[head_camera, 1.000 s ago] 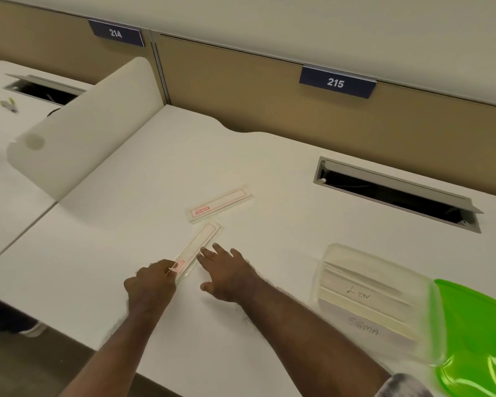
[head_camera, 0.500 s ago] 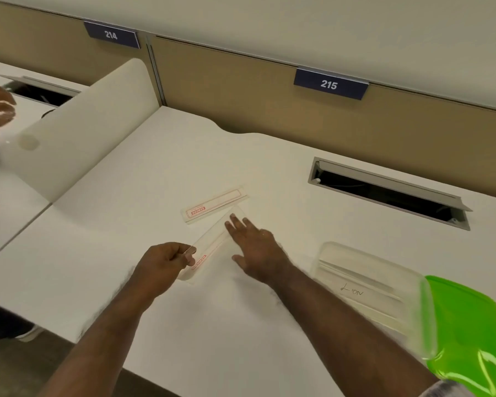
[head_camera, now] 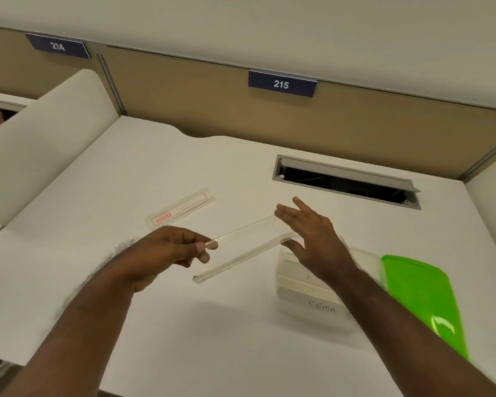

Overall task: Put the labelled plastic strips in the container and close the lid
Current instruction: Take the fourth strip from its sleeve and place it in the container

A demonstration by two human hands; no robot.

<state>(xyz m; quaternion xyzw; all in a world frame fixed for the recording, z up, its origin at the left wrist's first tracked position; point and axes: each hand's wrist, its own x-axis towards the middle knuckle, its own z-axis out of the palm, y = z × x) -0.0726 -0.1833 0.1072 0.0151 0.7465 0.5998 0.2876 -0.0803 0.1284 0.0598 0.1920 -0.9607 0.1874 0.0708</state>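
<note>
Above the white counter [head_camera: 103, 262] we hold a clear plastic strip [head_camera: 246, 239] in the air, its long axis running from lower left to upper right, from our left hand [head_camera: 166, 250] toward our right hand [head_camera: 309, 236]. The left hand pinches the strip's near end between thumb and fingertips [head_camera: 211, 245]; the right hand is spread wide, fingers extended, and meets the far end at the palm side, though we cannot tell whether it grips the strip or only steadies it. The clear container [head_camera: 312, 299] sits open on the counter just below and to the right of the strip's far end, partly hidden under our right wrist, so the right hand is the nearer of the two to it. Strips already lie inside, one bearing handwriting that seems to read "SIGMA". We judge that the coming move turns on swinging the strip's far end down and to the right and lining its length up with those inside. The green lid [head_camera: 424, 299] lies beside the container on its right, touching or nearly touching its rim. A second strip with a red label [head_camera: 181, 210] rests flat on the counter beyond the left hand, well apart from the container, pointing the same diagonal way, its labelled end nearer us.
</note>
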